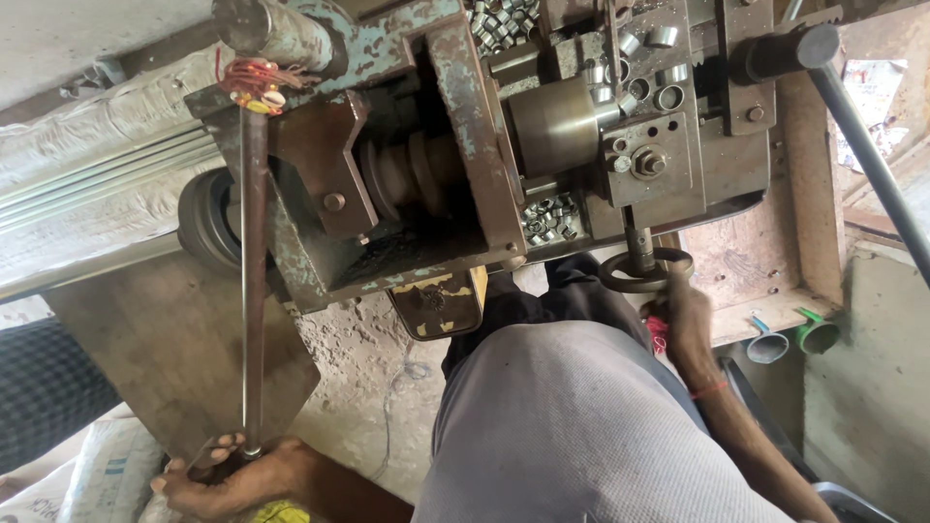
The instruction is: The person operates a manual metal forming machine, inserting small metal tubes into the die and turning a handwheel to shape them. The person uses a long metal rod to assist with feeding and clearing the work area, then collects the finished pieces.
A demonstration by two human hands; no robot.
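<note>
My left hand (232, 475) at the bottom left is closed around the lower end of a long thin steel lever rod (254, 291). The rod runs up to a pivot wrapped in red thread (257, 82) on an old teal-painted metal machine (455, 126). My right hand (683, 315) grips a dark metal ring handle (644, 271) hanging under the machine's tool block (659, 160). A brass-coloured cylinder (552, 121) sits in the middle of the machine. Small shiny metal rings lie in a tray (547, 218) below it, and more of them lie around the tool block (659, 68).
A black bar with a round knob (852, 126) slants down the right side. A grooved pulley (208, 223) sticks out on the machine's left. A blue (765, 344) and a green (819, 334) pipe piece lie at the right. A sack (107, 475) is at the bottom left.
</note>
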